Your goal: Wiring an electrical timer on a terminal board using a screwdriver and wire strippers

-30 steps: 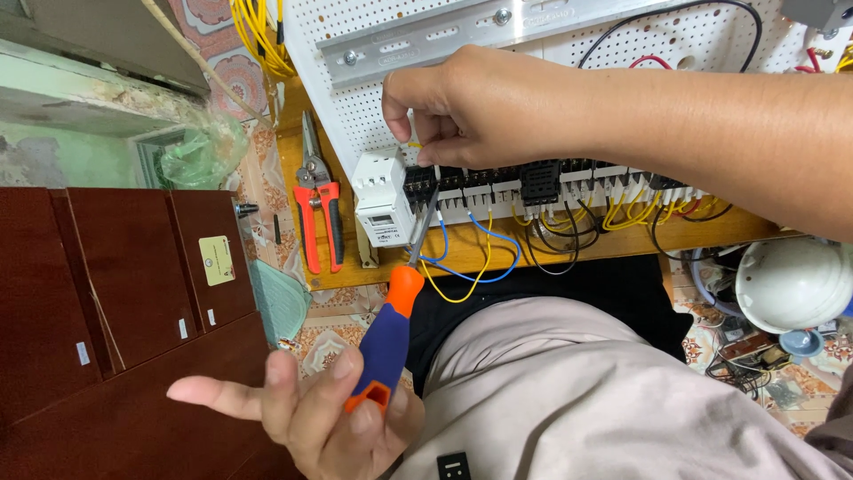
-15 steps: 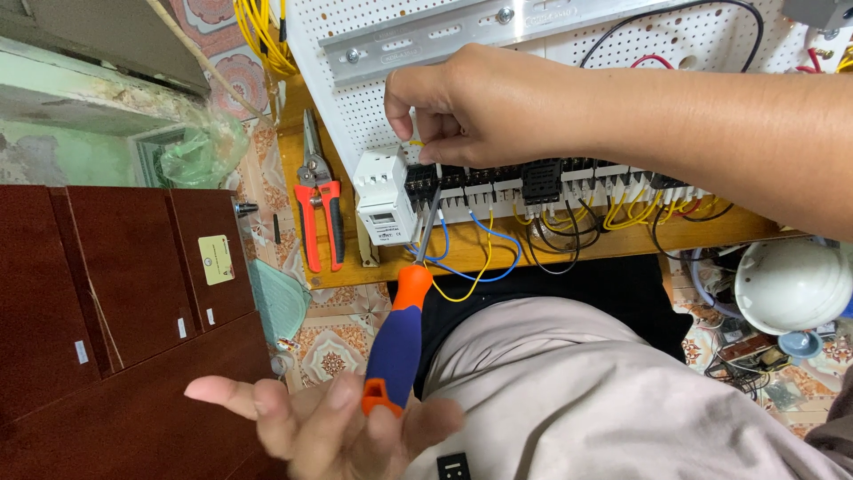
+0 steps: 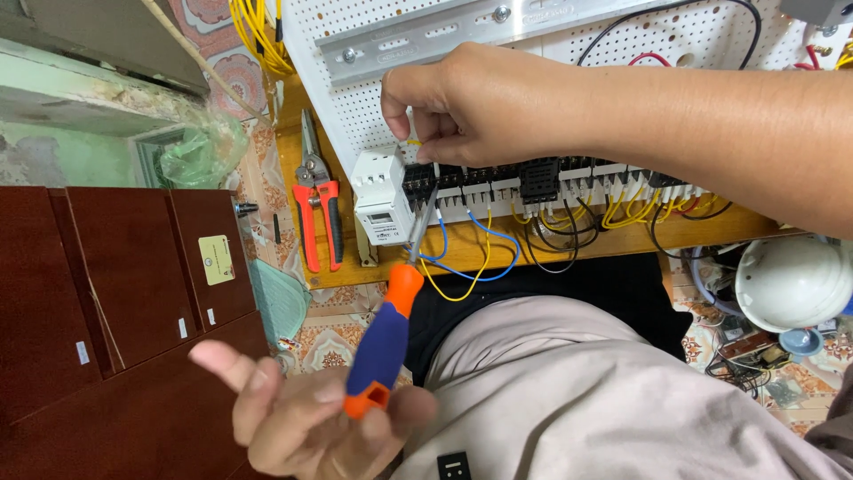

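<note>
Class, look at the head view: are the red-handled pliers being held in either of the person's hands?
No: the red-handled pliers lie untouched on the wooden board, while the left hand holds the screwdriver and the right hand pinches a wire.

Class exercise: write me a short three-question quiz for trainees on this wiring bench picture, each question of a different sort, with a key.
1. True or false: the left hand grips the end of the blue-and-orange screwdriver.
2. What does the right hand pinch? A) a yellow wire B) the red pliers C) the white helmet
3. Fill in: the screwdriver's tip points at the row of ____ on the white perforated board.

Key: 1 true; 2 A; 3 terminal blocks.
</note>
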